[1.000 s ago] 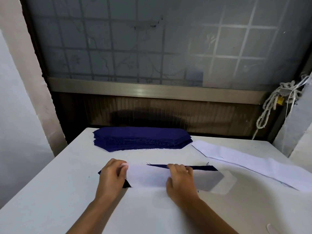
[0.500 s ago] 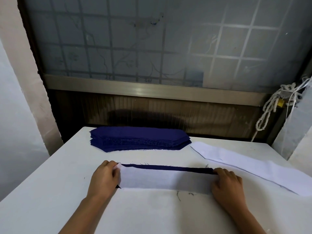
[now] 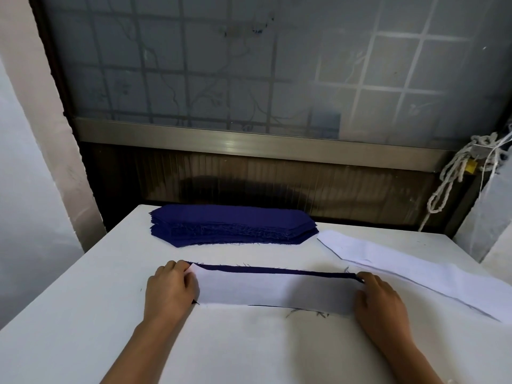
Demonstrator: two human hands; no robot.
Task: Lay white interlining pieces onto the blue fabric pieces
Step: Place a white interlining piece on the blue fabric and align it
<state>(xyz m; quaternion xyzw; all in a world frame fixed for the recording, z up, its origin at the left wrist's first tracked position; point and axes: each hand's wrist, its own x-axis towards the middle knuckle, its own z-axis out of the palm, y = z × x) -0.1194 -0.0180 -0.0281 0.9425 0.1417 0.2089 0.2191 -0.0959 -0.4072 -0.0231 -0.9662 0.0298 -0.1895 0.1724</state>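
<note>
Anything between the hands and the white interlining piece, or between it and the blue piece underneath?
Nothing visible: left hand and right hand touch the ends of the white interlining piece, which lies flat on the blue fabric piece; a blue strip shows along its far edge.

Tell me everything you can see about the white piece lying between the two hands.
The white piece is a long, thin strip of plain cloth that lies flat and crosswise on the table. Its right part looks greyer. It sits on a dark blue piece, which shows as a narrow band along its far edge and a thin line at its near edge. The left hand rests on its left end and the right hand on its right end, hiding both ends.
</note>
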